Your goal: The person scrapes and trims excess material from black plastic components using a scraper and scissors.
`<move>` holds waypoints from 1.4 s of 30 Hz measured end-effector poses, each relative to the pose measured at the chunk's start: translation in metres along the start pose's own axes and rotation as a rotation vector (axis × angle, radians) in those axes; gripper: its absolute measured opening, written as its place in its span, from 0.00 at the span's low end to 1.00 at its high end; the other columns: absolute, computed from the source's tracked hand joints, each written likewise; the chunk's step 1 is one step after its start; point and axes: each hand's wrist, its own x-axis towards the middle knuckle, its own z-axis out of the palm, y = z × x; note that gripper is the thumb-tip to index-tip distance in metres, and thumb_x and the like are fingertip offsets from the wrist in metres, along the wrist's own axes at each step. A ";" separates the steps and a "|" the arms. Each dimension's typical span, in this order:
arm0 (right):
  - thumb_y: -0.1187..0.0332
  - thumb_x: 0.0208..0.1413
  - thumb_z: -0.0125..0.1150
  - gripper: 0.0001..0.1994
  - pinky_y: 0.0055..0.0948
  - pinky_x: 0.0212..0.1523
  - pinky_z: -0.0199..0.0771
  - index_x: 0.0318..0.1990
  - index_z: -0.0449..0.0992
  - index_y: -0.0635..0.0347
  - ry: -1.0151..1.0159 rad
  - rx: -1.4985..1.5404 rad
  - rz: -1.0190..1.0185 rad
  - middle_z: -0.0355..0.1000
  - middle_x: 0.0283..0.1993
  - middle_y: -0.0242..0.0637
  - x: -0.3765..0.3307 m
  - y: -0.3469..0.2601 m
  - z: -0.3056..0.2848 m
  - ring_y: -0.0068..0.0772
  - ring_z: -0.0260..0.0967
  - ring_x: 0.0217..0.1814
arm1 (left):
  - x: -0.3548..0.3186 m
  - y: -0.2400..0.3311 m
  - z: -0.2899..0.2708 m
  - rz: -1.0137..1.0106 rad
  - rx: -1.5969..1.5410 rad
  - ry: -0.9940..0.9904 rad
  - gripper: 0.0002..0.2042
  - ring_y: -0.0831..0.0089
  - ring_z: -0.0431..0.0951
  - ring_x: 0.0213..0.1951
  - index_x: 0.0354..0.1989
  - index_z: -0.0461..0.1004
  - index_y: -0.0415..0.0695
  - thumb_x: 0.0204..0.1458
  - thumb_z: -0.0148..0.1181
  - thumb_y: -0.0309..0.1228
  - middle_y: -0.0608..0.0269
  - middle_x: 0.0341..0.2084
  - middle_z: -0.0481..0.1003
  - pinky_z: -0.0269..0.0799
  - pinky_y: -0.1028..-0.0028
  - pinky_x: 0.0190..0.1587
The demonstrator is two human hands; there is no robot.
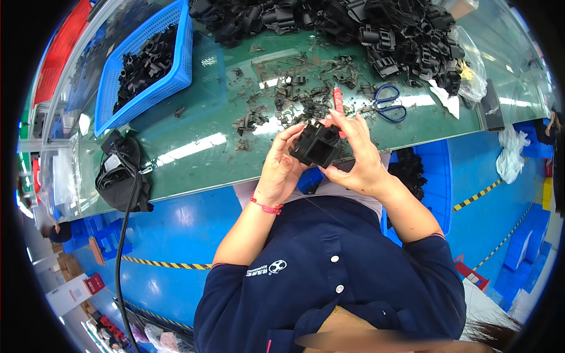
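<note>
Between my two hands, just above the table's near edge, is a black moulded plastic part [318,146] with square openings. My left hand [281,162] grips its left side, fingers curled against it, with a red bead bracelet at the wrist. My right hand [360,156] holds the right side between thumb and fingers. Behind the right fingers, a red-handled tool [338,101] lies on the table, partly hidden. Blue-handled scissors [391,103] rest to its right. Small black plastic scraps [306,103] are scattered beyond my hands.
A large heap of black plastic parts [406,50] covers the far side of the green table [194,170]. At the left stands a blue basket [183,56] of black parts. A black pouch [120,182] with a cable sits at the left edge. Below the table at right is a blue bin [436,176].
</note>
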 end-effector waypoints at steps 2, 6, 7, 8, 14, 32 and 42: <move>0.71 0.35 0.67 0.44 0.55 0.62 0.39 0.63 0.51 0.59 -0.023 -0.021 -0.014 0.64 0.54 0.37 -0.001 -0.001 0.000 0.41 0.58 0.59 | -0.003 0.000 -0.001 -0.007 0.038 0.020 0.32 0.66 0.64 0.55 0.57 0.57 0.47 0.46 0.62 0.45 0.61 0.53 0.62 0.66 0.64 0.51; 0.71 0.35 0.67 0.45 0.56 0.62 0.38 0.64 0.48 0.59 -0.039 -0.044 -0.038 0.63 0.55 0.36 -0.002 -0.001 -0.002 0.42 0.57 0.61 | -0.005 0.000 -0.004 -0.038 0.055 0.038 0.31 0.68 0.66 0.53 0.57 0.58 0.45 0.47 0.62 0.44 0.61 0.52 0.62 0.68 0.67 0.50; 0.71 0.35 0.66 0.45 0.57 0.62 0.37 0.64 0.48 0.59 -0.049 -0.064 -0.039 0.63 0.56 0.36 -0.002 -0.002 -0.002 0.42 0.56 0.61 | -0.005 -0.002 -0.005 -0.038 0.055 0.039 0.31 0.68 0.66 0.53 0.57 0.58 0.45 0.47 0.62 0.44 0.61 0.52 0.62 0.68 0.67 0.50; 0.71 0.35 0.66 0.45 0.57 0.62 0.37 0.64 0.48 0.59 -0.048 -0.063 -0.039 0.63 0.56 0.36 -0.002 -0.002 -0.003 0.42 0.56 0.61 | -0.006 -0.003 -0.008 -0.050 0.030 0.020 0.30 0.68 0.67 0.52 0.57 0.58 0.45 0.48 0.61 0.43 0.61 0.52 0.62 0.68 0.66 0.50; 0.70 0.34 0.66 0.46 0.57 0.63 0.35 0.65 0.46 0.58 -0.072 -0.015 0.023 0.63 0.56 0.35 -0.002 -0.001 -0.006 0.41 0.55 0.62 | -0.007 -0.002 -0.006 -0.025 0.059 -0.010 0.27 0.67 0.68 0.51 0.56 0.58 0.43 0.50 0.60 0.39 0.59 0.51 0.63 0.70 0.65 0.49; 0.69 0.34 0.67 0.49 0.60 0.61 0.36 0.66 0.42 0.59 -0.029 -0.029 0.007 0.65 0.55 0.35 0.005 0.006 -0.001 0.41 0.60 0.57 | -0.002 -0.002 -0.003 -0.019 -0.001 -0.007 0.22 0.62 0.69 0.51 0.56 0.59 0.45 0.55 0.53 0.38 0.58 0.50 0.65 0.72 0.63 0.48; 0.75 0.36 0.65 0.48 0.57 0.60 0.41 0.66 0.42 0.58 0.011 -0.110 -0.200 0.58 0.63 0.40 0.007 0.006 0.006 0.47 0.51 0.66 | 0.003 0.008 -0.003 -0.053 -0.011 -0.010 0.19 0.57 0.71 0.50 0.56 0.58 0.48 0.57 0.49 0.38 0.55 0.50 0.67 0.74 0.67 0.42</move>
